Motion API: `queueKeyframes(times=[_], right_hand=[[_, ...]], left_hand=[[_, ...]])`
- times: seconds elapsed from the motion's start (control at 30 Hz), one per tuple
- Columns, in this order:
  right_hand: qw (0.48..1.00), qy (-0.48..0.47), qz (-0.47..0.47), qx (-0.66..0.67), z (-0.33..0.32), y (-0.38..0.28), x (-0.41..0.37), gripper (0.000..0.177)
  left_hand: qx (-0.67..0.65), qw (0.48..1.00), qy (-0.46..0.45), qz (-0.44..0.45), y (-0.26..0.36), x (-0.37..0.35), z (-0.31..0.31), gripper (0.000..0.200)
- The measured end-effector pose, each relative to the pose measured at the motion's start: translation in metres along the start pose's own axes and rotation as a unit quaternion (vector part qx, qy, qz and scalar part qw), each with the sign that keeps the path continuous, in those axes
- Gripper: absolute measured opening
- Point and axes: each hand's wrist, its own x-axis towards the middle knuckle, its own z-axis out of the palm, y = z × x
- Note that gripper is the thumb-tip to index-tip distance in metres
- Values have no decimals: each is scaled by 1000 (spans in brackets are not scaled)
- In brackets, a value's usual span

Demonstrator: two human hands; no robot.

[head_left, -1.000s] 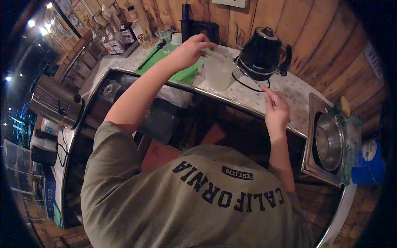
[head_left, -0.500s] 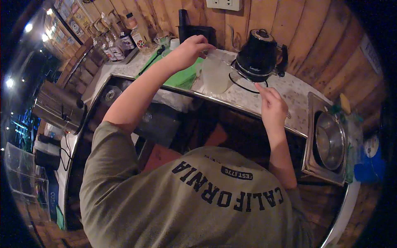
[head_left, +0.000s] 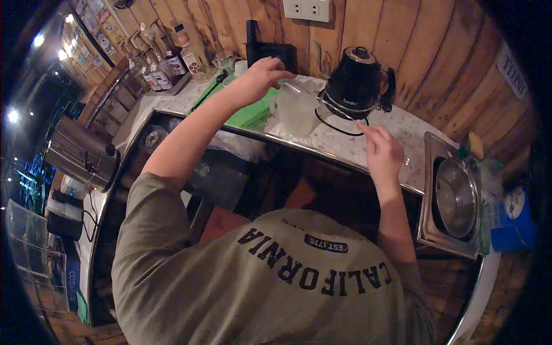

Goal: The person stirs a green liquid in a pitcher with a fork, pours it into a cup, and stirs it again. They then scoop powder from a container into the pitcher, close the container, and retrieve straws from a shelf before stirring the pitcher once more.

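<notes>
The left hand pinches its fingers on the rim of the jug (near the worktop front edge, just beside the kettle), while the right hand hovers open and empty, so a sideways pull may tip the unsteadied jug.

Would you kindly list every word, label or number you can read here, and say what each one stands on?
"CALIFORNIA": large dark letters on the person's T-shirt, upside down in this view.
"EST.1776": small dark patch above it on the shirt, also upside down.
Brand word on the kettle: too small to read.
Labels on the bottles at back left: too small to read.
Lettering on the sign on the right wall: blurred, unreadable.
</notes>
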Motion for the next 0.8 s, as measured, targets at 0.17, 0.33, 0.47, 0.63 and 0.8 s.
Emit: queueKeyframes(times=[0.17,0.33,0.47,0.63,0.8], right_hand=[[1000,4,-13,0,4,-4,3,31],[1000,-18,-4,-11,1,8,0,32],[1000,-24,-4,-2,2,-3,6,34],[998,-62,18,-1,-5,7,2,36],[998,-62,14,2,-6,2,4,37]], left_hand=[[8,1000,-11,5,4,5,-5,38],[40,999,-2,12,2,1,-3,37],[34,999,-13,10,3,4,-1,37],[55,998,-17,15,2,5,-6,40],[54,998,-12,31,5,7,-6,42]])
